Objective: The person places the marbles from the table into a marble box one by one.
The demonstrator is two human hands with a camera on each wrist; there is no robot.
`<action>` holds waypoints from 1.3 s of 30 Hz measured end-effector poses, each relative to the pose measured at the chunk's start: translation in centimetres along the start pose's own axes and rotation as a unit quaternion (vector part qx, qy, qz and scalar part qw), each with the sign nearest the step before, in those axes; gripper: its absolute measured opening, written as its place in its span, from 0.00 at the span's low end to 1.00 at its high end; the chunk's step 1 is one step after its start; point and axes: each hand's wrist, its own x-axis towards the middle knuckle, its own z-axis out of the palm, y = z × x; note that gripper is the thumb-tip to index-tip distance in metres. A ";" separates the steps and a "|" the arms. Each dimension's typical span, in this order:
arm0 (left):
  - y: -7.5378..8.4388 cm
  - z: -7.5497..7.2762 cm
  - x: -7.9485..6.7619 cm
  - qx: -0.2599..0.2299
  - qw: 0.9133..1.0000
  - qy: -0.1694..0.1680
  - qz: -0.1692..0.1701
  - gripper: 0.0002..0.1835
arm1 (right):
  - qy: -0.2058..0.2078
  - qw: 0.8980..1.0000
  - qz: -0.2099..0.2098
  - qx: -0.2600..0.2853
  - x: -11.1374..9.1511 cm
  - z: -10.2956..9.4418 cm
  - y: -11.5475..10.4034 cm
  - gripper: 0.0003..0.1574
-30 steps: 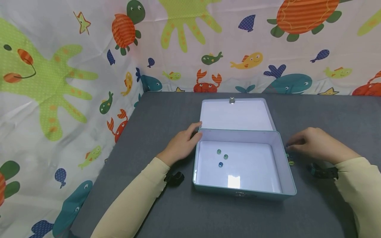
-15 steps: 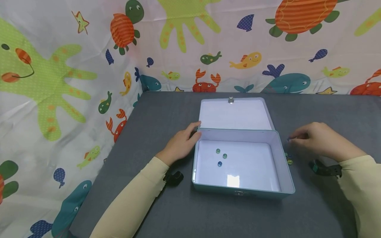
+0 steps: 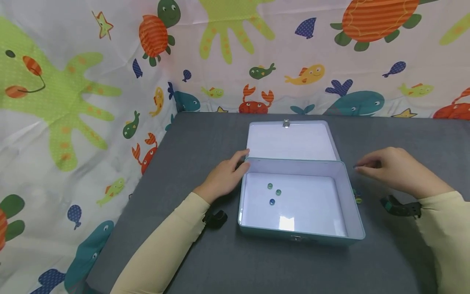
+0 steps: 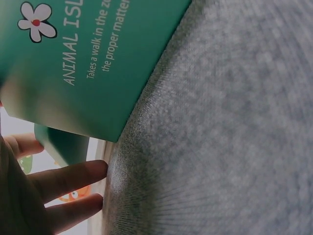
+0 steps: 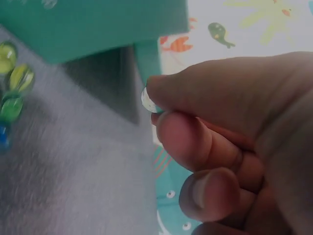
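Note:
A teal tin box (image 3: 301, 237) with a white interior stands on the table, its lid (image 3: 293, 141) folded back. My left hand (image 3: 222, 181) rests at the box's back left corner, thumb at the rim and a finger at the lid edge. Straight fingers (image 4: 73, 178) show beyond the corner in the left wrist view. Two green marbles (image 3: 278, 192) and a blue marble (image 3: 272, 201) lie inside. Right of the box, my right hand (image 3: 394, 171) pinches a clear marble (image 5: 148, 100) between thumb and finger, partly hidden by the fingertips.
Several loose marbles (image 5: 21, 78), yellow, green and blue, lie on the grey tabletop (image 3: 293, 269) against the box's right side. A cloth printed with sea animals (image 3: 257, 81) hangs behind and to the left. Dark wrist cameras (image 3: 400, 206) sit below both wrists.
My right hand has lifted away from the marbles beside the box and moved slightly back and right, a marble in its fingertips. My left hand and the box have stayed put.

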 end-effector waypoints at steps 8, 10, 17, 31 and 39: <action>0.1 -0.1 0.1 0.001 1.000 0.002 -0.007 0.32 | 0.027 1.000 -0.013 0.008 0.3 -0.3 -1.6 0.14; -0.1 0.0 0.1 0.002 1.000 0.005 -0.008 0.32 | 0.031 0.999 -0.013 0.008 0.3 -0.4 -2.1 0.15; -0.6 0.3 0.1 -0.004 1.000 0.010 -0.011 0.32 | 0.024 0.999 -0.012 0.027 0.5 -0.6 -3.5 0.16; -0.7 0.2 0.0 -0.013 1.000 0.012 -0.004 0.31 | 0.020 0.998 -0.036 0.048 1.3 -0.7 -5.7 0.16; -0.5 0.5 0.1 -0.006 1.000 0.013 -0.003 0.31 | 0.010 0.996 -0.061 0.060 2.4 -0.4 -7.4 0.13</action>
